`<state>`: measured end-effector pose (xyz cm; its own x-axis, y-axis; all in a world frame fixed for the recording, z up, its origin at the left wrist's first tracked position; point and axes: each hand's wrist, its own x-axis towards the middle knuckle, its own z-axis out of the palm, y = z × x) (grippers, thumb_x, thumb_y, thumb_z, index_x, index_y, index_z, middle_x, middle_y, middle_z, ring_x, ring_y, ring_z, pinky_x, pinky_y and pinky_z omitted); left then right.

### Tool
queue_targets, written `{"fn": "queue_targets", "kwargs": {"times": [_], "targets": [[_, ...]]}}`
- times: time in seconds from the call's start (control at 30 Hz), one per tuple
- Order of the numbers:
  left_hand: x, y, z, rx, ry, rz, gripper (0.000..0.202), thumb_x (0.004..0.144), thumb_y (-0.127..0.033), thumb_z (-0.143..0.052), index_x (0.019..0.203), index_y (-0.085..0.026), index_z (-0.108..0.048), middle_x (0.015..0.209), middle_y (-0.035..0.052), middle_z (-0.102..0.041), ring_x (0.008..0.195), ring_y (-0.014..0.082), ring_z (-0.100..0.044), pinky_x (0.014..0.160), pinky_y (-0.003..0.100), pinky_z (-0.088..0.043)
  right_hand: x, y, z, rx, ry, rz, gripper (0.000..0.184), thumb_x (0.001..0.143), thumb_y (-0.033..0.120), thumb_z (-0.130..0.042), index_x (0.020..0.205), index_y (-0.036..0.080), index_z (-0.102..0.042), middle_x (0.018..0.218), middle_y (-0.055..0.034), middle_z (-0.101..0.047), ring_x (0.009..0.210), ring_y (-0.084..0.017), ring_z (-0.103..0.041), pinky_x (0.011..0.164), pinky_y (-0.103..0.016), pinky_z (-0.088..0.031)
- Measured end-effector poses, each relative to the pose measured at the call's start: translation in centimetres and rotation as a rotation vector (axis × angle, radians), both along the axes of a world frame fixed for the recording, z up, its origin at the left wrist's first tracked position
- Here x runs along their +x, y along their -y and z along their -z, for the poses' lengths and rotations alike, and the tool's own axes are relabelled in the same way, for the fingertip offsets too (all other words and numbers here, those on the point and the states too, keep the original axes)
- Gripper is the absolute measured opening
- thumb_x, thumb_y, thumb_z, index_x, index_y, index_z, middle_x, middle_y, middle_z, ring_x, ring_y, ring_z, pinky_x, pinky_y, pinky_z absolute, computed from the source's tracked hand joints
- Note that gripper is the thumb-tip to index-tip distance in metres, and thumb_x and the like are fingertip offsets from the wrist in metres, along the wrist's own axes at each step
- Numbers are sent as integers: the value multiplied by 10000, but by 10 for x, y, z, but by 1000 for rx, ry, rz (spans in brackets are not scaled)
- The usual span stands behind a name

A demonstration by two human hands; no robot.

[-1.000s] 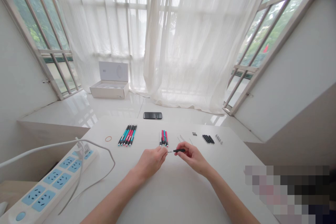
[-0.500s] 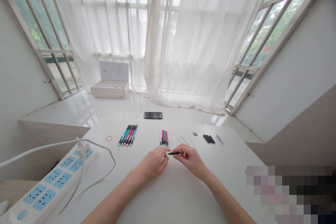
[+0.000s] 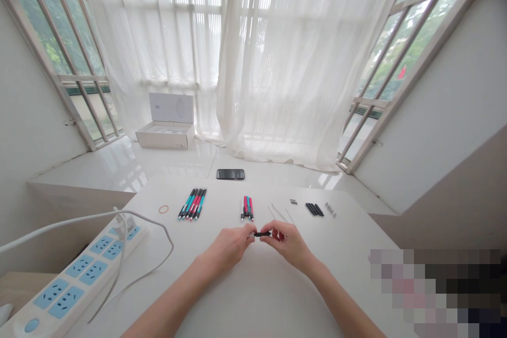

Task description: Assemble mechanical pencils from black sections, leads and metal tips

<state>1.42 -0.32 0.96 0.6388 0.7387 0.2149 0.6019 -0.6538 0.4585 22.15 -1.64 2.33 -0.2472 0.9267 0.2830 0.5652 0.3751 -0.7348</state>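
Observation:
My left hand [image 3: 232, 245] and my right hand [image 3: 287, 243] meet over the white table [image 3: 257, 296], fingertips pinched on either end of a short black pen part [image 3: 262, 234] held level between them. Just beyond the hands lies a small group of pink, teal and black pen barrels [image 3: 247, 208]. A larger row of assembled pens [image 3: 193, 204] sits further left. Thin refills [image 3: 279, 213], a cluster of black grips [image 3: 314, 209] and small grey tips [image 3: 330, 209] lie to the right.
A white and blue power strip [image 3: 75, 274] with its cable sits at the table's left edge, and a rubber band [image 3: 163, 209] lies near it. A black phone [image 3: 230, 174] rests on the far ledge, with an open white box [image 3: 166, 127] further back by the curtains.
Both hands have drawn closer together and slightly toward me. The black part looks shorter between my fingers than a second ago.

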Motion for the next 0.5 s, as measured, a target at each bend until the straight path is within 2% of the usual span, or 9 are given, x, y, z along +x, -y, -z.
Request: {"fn": "queue_targets", "kwargs": {"times": [0.17, 0.27, 0.37, 0.43, 0.5], "targets": [[-1, 2, -2, 43, -26, 15, 134, 962, -217, -371, 1089, -225, -415, 861, 7, -670, 749, 178, -651, 585, 231, -401, -2, 1, 3, -66, 18, -21, 213, 827, 394, -592, 766, 211, -684, 594, 12, -656, 490, -105, -478, 515, -229, -393], [-1, 3, -1, 106, -94, 14, 121, 959, -247, -399, 1074, -217, -420, 836, 9, -671, 745, 192, -654, 553, 236, -371, -5, 3, 6, -123, 68, -26, 320, 880, 406, -507, 679, 201, -648, 479, 24, -595, 433, -101, -454, 470, -222, -353], [-1, 4, 0, 140, -131, 23, 98, 966, -247, -381, 1039, -215, -438, 835, 8, -675, 737, 187, -656, 541, 236, -352, -7, 5, 6, -136, 115, -25, 405, 921, 399, -426, 624, 199, -616, 432, 31, -551, 423, -103, -465, 492, -226, -365], [-1, 4, -1, 150, -142, 19, 118, 975, -250, -353, 1029, -215, -452, 837, 10, -675, 737, 186, -656, 545, 236, -353, -5, 4, 5, -116, 125, -40, 374, 922, 394, -425, 677, 205, -635, 473, 28, -574, 449, -107, -486, 512, -231, -383], [-1, 3, -3, 154, -154, 1, 156, 984, -261, -324, 1015, -210, -468, 821, 17, -672, 728, 191, -655, 550, 240, -360, -2, 3, 3, -73, 106, -54, 233, 881, 391, -507, 846, 214, -655, 620, 15, -647, 501, -109, -514, 535, -235, -408]]}}
